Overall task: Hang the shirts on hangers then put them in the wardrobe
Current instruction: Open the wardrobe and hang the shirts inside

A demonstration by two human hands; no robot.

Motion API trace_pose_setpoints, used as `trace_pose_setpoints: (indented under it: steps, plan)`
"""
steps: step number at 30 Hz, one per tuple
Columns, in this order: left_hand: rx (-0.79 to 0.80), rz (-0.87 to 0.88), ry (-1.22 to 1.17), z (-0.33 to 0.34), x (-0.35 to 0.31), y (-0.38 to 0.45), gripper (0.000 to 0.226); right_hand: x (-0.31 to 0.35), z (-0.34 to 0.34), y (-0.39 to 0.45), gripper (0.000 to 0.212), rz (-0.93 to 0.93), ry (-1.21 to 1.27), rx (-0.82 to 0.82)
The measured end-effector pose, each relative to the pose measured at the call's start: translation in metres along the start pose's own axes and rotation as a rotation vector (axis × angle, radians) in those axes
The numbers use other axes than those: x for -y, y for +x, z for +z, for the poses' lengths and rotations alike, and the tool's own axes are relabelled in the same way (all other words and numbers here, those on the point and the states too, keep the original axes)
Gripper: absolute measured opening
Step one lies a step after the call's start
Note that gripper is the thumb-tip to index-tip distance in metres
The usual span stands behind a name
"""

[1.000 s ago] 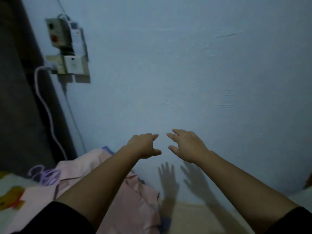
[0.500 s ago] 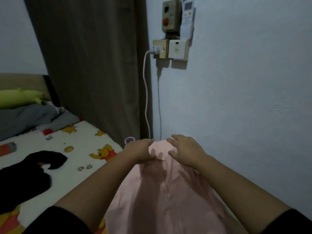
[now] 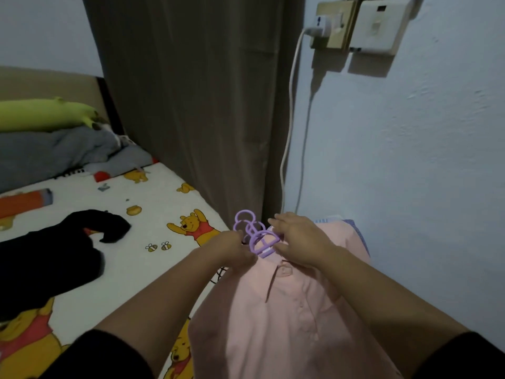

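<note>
A pink button-up shirt lies on the bed's right edge with purple hangers at its collar, their hooks pointing away from me. My left hand grips the shirt's left shoulder by the collar, fingers curled under. My right hand rests on the right side of the collar, with fingers reaching to the hanger neck; whether they pinch it is unclear. A black garment lies crumpled on the bed at the left.
The bed has a cartoon-bear sheet. A grey blanket and a green plush sit at its head. A brown curtain hangs behind. A white cable drops from a wall socket on the blue wall.
My view swung from the bare wall down and left to the bed. Both hands came down onto the pink shirt's collar, and the purple hangers now show between them.
</note>
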State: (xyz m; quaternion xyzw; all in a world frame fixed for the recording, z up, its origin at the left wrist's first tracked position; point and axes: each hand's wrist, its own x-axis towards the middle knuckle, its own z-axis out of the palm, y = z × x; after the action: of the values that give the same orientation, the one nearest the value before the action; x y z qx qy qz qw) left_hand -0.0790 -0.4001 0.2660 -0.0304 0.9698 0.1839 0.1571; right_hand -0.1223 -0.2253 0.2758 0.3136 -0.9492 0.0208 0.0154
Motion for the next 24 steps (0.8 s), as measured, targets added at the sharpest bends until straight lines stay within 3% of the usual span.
trace_pose_setpoints:
  steps: [5, 10, 18, 24]
  plan:
    - [0.037, 0.041, -0.148, 0.004, 0.006, 0.026, 0.037, -0.003, 0.014, 0.021, 0.075, -0.054, -0.004, 0.069]
    - [0.064, 0.067, -0.304, 0.007, 0.01, 0.044, 0.018, -0.007, 0.024, 0.029, 0.074, -0.063, 0.017, 0.078]
    - [0.122, 0.104, -0.41, 0.01, 0.02, 0.051, 0.036, -0.011, 0.031, 0.029, 0.075, -0.043, 0.057, 0.029]
    - [-0.094, 0.215, -0.442, 0.026, 0.02, 0.039, 0.057, -0.008, 0.029, 0.024, 0.077, -0.015, 0.057, -0.015]
